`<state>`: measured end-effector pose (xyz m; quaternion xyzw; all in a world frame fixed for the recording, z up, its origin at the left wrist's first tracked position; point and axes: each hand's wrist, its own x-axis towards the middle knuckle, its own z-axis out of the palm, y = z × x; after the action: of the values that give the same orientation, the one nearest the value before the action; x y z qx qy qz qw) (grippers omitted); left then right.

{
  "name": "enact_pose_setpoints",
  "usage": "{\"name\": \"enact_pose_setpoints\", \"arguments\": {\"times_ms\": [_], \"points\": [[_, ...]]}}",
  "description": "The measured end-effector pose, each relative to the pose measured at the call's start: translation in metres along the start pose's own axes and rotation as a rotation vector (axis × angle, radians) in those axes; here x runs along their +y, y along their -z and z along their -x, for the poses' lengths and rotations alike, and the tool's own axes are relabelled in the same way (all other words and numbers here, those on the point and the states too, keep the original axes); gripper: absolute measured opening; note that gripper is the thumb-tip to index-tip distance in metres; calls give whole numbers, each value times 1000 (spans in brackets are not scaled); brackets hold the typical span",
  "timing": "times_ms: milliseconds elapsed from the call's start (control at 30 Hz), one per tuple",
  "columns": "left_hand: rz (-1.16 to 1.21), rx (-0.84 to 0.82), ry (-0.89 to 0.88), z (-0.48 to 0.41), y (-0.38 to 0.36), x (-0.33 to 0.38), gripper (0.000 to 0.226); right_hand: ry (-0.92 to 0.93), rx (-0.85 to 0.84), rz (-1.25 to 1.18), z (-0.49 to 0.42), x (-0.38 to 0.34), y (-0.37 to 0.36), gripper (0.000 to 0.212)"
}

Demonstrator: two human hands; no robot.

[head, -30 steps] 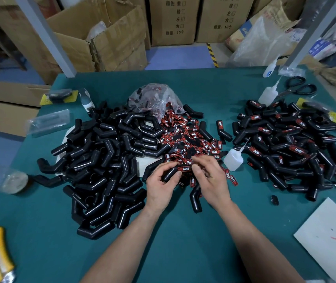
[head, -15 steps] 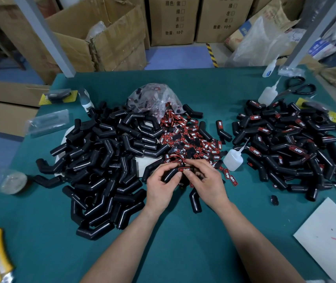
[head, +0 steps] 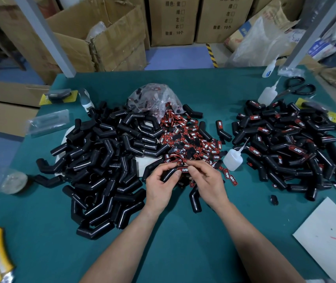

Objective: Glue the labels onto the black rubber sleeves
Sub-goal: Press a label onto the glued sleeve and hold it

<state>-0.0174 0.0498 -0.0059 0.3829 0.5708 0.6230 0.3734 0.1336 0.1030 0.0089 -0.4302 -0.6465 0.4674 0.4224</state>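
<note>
Left grip [head: 159, 186] was curled round one sleeve [head: 169, 175]; right grip [head: 208, 182] pinched a label [head: 183, 169] against it, at frame centre.
The sleeve looked light, soft and bendy, so best held mid-body; the thin label, by its end.

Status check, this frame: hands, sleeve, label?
Left hand grips sleeve. Right hand pinches label against it. Glue bottle stands apart, right.

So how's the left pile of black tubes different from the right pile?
The left pile is plain black sleeves with no labels; the right pile has red labels glued on. The left pile lies partly on a white sheet; the right pile lies on the green table. Both hold bent black sleeves.
</note>
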Motion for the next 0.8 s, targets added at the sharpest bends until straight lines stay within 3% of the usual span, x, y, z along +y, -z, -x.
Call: {"name": "enact_pose_setpoints", "arguments": {"times_ms": [233,800], "points": [[10,3,-12,0,0,-1,22,6,-6,-34,-1,2,-3,31],[26,-4,-30,2,1,3,26,168,-18,104,1,6,0,29]]}}
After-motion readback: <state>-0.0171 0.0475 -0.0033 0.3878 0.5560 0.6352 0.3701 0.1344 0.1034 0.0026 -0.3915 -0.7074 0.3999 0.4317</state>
